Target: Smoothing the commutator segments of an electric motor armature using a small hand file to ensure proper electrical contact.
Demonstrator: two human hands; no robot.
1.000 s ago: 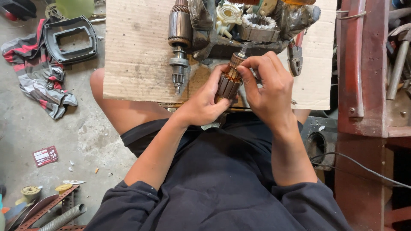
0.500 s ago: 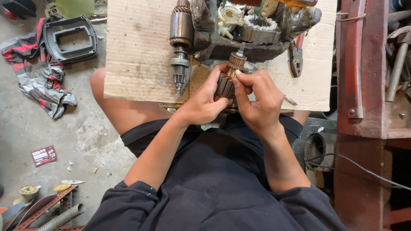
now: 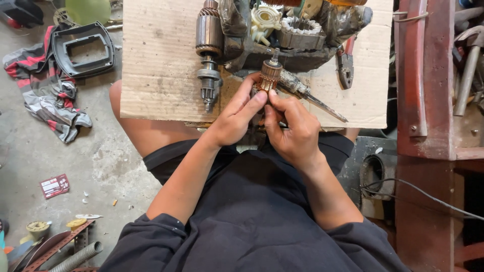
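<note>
Holding the small motor rotor (image 3: 269, 75) tight in your left hand (image 3: 237, 118) and right hand (image 3: 295, 128).
It could slip from your fingers and bump the screwdriver (image 3: 307, 95).

A rough repair workshop, worked at floor level: a stained concrete floor (image 3: 35, 166) strewn with a rag (image 3: 48, 98), a black plastic frame (image 3: 83, 48) and a flexible metal hose (image 3: 75, 258), a cardboard sheet (image 3: 156, 55) serving as bench, greasy motor parts (image 3: 297, 30), a spare armature (image 3: 208, 43), pliers (image 3: 345, 65)
</note>
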